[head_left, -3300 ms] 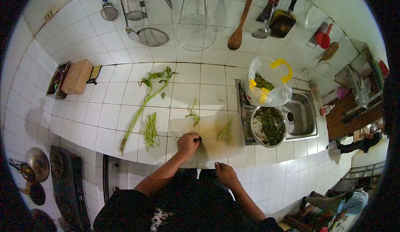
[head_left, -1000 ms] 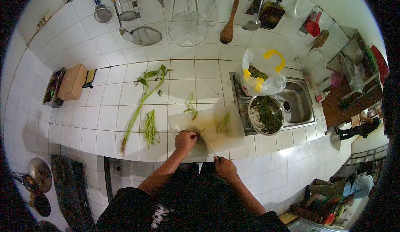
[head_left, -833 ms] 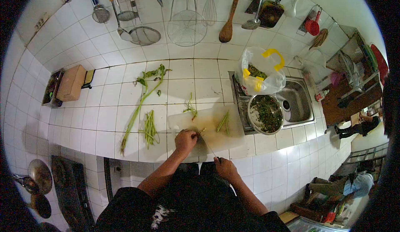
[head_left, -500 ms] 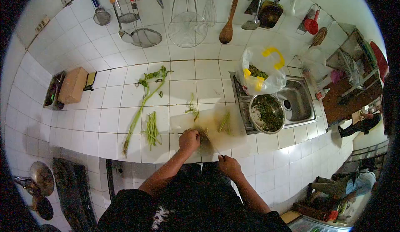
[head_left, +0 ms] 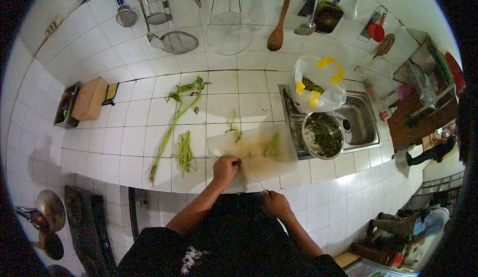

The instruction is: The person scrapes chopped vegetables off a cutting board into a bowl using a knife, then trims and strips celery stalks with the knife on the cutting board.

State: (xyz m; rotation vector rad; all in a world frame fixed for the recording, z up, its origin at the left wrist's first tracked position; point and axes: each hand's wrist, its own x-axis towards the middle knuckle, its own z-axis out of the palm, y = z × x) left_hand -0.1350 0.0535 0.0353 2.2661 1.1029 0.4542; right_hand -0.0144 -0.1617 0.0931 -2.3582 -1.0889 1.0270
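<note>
My right hand point(head_left: 277, 203) is wrapped round the handle of a knife point(head_left: 260, 183), its thin blade pointing up and left over the near edge of a pale cutting board point(head_left: 286, 165). At the board's left side my left hand point(head_left: 226, 169) is closed, with a small reddish-brown bit at its fingertips that I cannot make out. Cut green stems point(head_left: 272, 145) lie on the right part of the board, and a few leafy scraps point(head_left: 233, 128) at its top left edge. Left of the board rest a bundle of trimmed stems point(head_left: 184, 152) and a long leafy stalk point(head_left: 167, 137).
A steel bowl point(head_left: 304, 146) of chopped greens stands beside the sink point(head_left: 368, 127), with a plastic bag point(head_left: 326, 80) of greens behind it. A cardboard box point(head_left: 89, 99) sits at the left. Utensils hang along the wall. Other people point(head_left: 413, 224) are at the far right.
The knife and my right hand have moved slightly right and down, away from my left hand. My left hand has turned slightly. The whole view has shifted a little.
</note>
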